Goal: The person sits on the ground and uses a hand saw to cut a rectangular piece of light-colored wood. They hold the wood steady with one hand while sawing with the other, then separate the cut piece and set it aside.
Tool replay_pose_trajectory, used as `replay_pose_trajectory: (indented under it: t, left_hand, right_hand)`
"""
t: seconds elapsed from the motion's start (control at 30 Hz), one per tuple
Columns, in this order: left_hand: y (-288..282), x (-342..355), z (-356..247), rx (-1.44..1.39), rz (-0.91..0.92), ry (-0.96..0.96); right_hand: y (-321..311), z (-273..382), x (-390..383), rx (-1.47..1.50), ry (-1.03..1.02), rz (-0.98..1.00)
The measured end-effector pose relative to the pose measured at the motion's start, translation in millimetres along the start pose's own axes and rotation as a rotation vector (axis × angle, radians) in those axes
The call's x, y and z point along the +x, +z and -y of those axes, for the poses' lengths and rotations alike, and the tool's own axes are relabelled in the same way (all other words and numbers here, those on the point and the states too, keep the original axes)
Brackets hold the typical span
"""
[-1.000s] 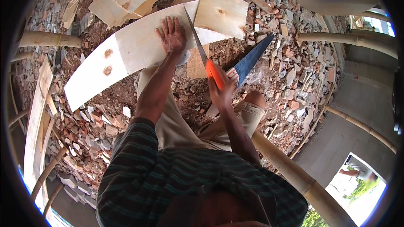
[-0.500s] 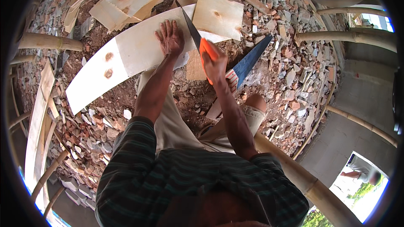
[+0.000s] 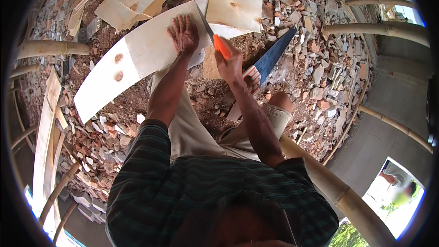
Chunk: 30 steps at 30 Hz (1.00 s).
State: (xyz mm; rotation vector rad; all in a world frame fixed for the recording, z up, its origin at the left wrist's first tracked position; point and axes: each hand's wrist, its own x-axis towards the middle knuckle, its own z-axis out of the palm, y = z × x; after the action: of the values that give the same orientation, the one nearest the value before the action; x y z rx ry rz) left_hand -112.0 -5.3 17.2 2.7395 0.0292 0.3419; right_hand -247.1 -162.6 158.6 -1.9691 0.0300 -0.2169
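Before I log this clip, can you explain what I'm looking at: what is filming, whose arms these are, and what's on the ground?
A wide fisheye camera on a person's head looks down, so straight edges bend near the rim. The two bare arms from below are that person's own. The left hand presses flat on a pale board lying over rubble. The right hand grips the orange handle of a handsaw, its blade at the board. A blue saw lies beside it. More board offcuts lie beyond, with bamboo poles around.
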Motion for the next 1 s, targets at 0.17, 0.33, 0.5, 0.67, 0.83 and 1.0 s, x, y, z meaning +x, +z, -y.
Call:
replay_pose_trajectory:
  t: [0.17,0.33,0.5,0.67,0.83,1.0]
  left_hand:
    - [6.4,-3.9,-0.1,-0.035,-0.056,0.004]
    - [3.7,-3.0,-1.1,-0.074,-0.091,0.024]
    - [-0.3,-0.3,-0.2,-0.05,-0.019,0.018]
    - [6.8,-1.6,1.4,-0.061,-0.076,0.013]
    - [4.3,-3.8,1.1,-0.065,-0.055,0.027]
    - [3.9,1.5,2.5,-0.055,-0.045,0.013]
  right_hand:
    - [-64.6,36.7,-101.0,-0.124,0.111,0.013]
    - [-22.4,2.6,-46.6,-0.08,0.045,-0.059]
    - [-23.8,-4.3,-50.9,-0.067,0.05,-0.047]
    - [-65.7,21.8,-116.1,-0.09,0.014,-0.086]
    - [-10.8,-4.0,-24.7,-0.046,0.067,-0.01]
    - [-49.3,34.3,-82.0,-0.117,0.132,-0.043]
